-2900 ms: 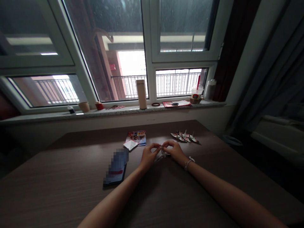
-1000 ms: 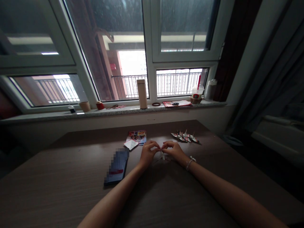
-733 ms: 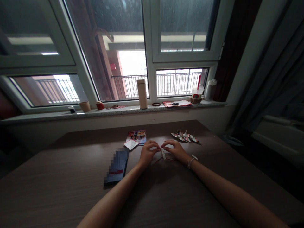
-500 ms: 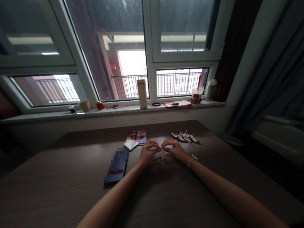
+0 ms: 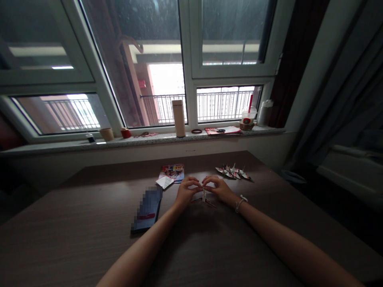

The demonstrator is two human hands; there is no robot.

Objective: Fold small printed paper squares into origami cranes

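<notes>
Between my two hands is a small folded paper crane [image 5: 204, 196], its wings spread low to both sides. My left hand [image 5: 187, 191] pinches its upper tip from the left, thumb and fingers pressed together. From the other side my right hand [image 5: 219, 189] pinches the same tip; the fingertips of both hands nearly meet and cover it. Several finished-looking paper cranes [image 5: 233, 172] stand in a cluster beyond my right hand. Left of my left hand lie a white square of paper [image 5: 165, 182] and a colourful printed sheet [image 5: 173, 172].
A phone [image 5: 147, 209] lies on the brown table [image 5: 89, 223] beside my left forearm. On the windowsill behind stand a beige flask [image 5: 178, 118], a cup with a red straw [image 5: 248, 115], a white bottle [image 5: 265, 113], scissors [image 5: 220, 130] on paper sheets, and small cups.
Both hands stay nearly in place, still pinching the crane's tip. The crane's right wing sits slightly lower and further right.
</notes>
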